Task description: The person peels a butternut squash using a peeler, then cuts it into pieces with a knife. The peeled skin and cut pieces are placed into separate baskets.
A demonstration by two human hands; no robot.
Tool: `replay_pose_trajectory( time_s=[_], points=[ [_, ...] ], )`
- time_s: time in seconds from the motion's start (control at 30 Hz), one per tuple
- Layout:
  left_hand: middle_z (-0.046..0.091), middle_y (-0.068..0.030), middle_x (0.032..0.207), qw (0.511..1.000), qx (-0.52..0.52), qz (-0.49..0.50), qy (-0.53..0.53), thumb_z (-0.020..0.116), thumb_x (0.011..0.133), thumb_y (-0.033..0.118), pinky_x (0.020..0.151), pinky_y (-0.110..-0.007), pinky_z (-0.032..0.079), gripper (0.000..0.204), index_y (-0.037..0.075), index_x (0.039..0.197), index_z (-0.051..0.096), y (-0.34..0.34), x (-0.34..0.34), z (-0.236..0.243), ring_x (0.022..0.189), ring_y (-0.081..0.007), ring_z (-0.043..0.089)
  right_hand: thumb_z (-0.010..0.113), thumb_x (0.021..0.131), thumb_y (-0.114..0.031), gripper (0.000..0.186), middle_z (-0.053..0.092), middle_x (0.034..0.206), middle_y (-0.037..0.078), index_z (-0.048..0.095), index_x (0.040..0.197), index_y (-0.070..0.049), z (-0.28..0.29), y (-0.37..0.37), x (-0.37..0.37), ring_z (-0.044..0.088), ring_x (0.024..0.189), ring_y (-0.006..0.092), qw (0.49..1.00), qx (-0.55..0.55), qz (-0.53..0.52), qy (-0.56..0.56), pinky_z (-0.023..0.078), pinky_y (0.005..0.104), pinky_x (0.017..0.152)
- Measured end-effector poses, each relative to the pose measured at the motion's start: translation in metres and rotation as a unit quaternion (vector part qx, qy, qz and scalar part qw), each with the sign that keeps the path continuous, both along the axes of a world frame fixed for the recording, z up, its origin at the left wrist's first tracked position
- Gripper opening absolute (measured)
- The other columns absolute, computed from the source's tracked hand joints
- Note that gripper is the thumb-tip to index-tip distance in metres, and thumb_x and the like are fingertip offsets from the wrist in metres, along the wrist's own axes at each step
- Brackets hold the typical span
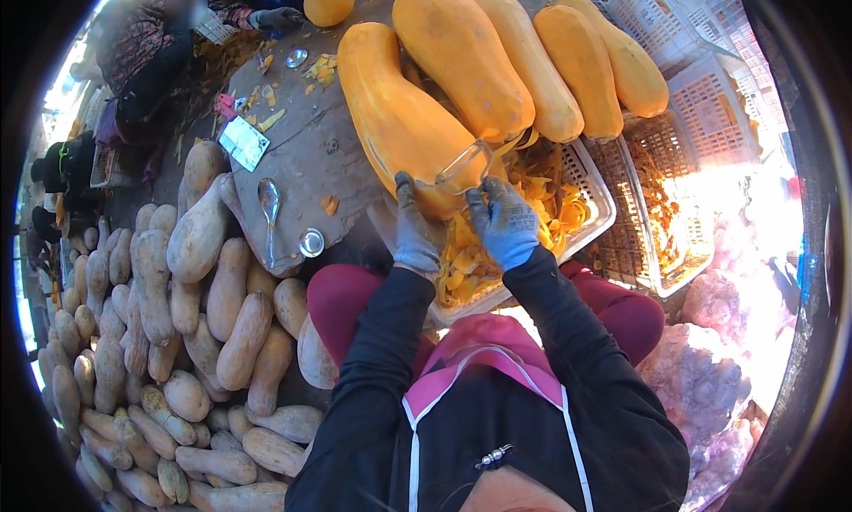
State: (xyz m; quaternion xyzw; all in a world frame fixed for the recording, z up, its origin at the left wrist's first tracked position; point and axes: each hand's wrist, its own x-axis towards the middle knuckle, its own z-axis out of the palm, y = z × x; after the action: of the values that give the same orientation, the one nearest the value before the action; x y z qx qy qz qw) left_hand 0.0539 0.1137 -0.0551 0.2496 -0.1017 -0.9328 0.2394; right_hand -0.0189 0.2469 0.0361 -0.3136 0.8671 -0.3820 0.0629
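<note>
A large peeled orange squash (390, 113) lies tilted in front of me, its near end over a white basket (603, 201) heaped with orange peelings (555, 206). My left hand (415, 232), in a grey-blue work glove, is closed on the left side of the squash's near end. In my gloved right hand (506, 224) is a wide-framed peeler (464, 167). The peeler's frame rests against the squash's right side, and a strip of peel shows close by. The fingers of my right hand are bent around the peeler's near end.
Several peeled squashes (461, 55) lie beyond on the grey work surface (306, 170), with a spoon (269, 215) and a paper packet (243, 143). Unpeeled squashes (244, 339) pile up at left. Plastic crates (710, 104) stand at right. Another person (146, 46) sits at far left.
</note>
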Motion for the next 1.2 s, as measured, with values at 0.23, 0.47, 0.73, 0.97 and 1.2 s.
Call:
replay_pose_trajectory(
  time_s=[0.23, 0.47, 0.73, 0.97, 1.2],
  points=[
    [0.047, -0.0122, 0.149, 1.0, -0.024, -0.005, -0.016, 0.07, 0.093, 0.056, 0.115, -0.057, 0.039, 0.077, 0.014, 0.15, 0.039, 0.005, -0.002, 0.019, 0.138, -0.0373, 0.045, 0.064, 0.096, -0.032, 0.029, 0.069, 0.098, 0.019, 0.063, 0.113, -0.009, -0.063, 0.047, 0.02, 0.069, 0.083, 0.0405, 0.998, 0.063, -0.003, 0.026, 0.055, 0.0489, 0.07],
    [0.042, -0.0117, 0.155, 0.999, -0.004, -0.029, -0.031, 0.073, 0.088, 0.062, 0.115, -0.061, 0.039, 0.086, 0.018, 0.152, 0.036, -0.008, -0.013, 0.022, 0.142, -0.0373, 0.041, 0.05, 0.101, -0.044, 0.04, 0.067, 0.111, 0.023, 0.06, 0.119, -0.01, -0.15, 0.126, 0.041, 0.067, 0.101, 0.043, 0.981, 0.192, -0.011, -0.029, 0.052, 0.0522, 0.087],
    [0.053, -0.0112, 0.14, 0.996, -0.04, -0.01, -0.084, 0.066, 0.094, 0.057, 0.112, -0.053, 0.044, 0.073, 0.014, 0.148, 0.041, 0.007, 0.0, 0.034, 0.132, -0.0337, 0.052, 0.046, 0.104, -0.048, 0.051, 0.068, 0.11, 0.03, 0.06, 0.122, -0.002, -0.05, 0.02, 0.011, 0.064, 0.107, 0.0476, 0.951, -0.024, -0.097, -0.291, 0.05, 0.0485, 0.092],
    [0.054, -0.0097, 0.141, 0.998, 0.009, -0.001, -0.058, 0.077, 0.088, 0.054, 0.111, -0.052, 0.045, 0.076, 0.014, 0.145, 0.045, 0.001, 0.012, 0.025, 0.13, -0.0322, 0.054, 0.052, 0.103, -0.044, 0.046, 0.069, 0.097, 0.028, 0.062, 0.119, -0.001, -0.032, 0.038, 0.035, 0.069, 0.094, 0.0439, 0.961, 0.079, -0.042, -0.26, 0.053, 0.0478, 0.081],
    [0.052, -0.009, 0.146, 0.998, 0.051, -0.001, -0.044, 0.077, 0.088, 0.055, 0.113, -0.053, 0.044, 0.078, 0.015, 0.147, 0.045, -0.007, 0.014, -0.023, 0.132, -0.0323, 0.053, 0.053, 0.098, -0.046, 0.047, 0.071, 0.105, 0.026, 0.062, 0.12, -0.006, 0.004, 0.055, 0.006, 0.069, 0.101, 0.0414, 0.94, 0.314, 0.122, -0.053, 0.053, 0.0506, 0.088]
  ],
)
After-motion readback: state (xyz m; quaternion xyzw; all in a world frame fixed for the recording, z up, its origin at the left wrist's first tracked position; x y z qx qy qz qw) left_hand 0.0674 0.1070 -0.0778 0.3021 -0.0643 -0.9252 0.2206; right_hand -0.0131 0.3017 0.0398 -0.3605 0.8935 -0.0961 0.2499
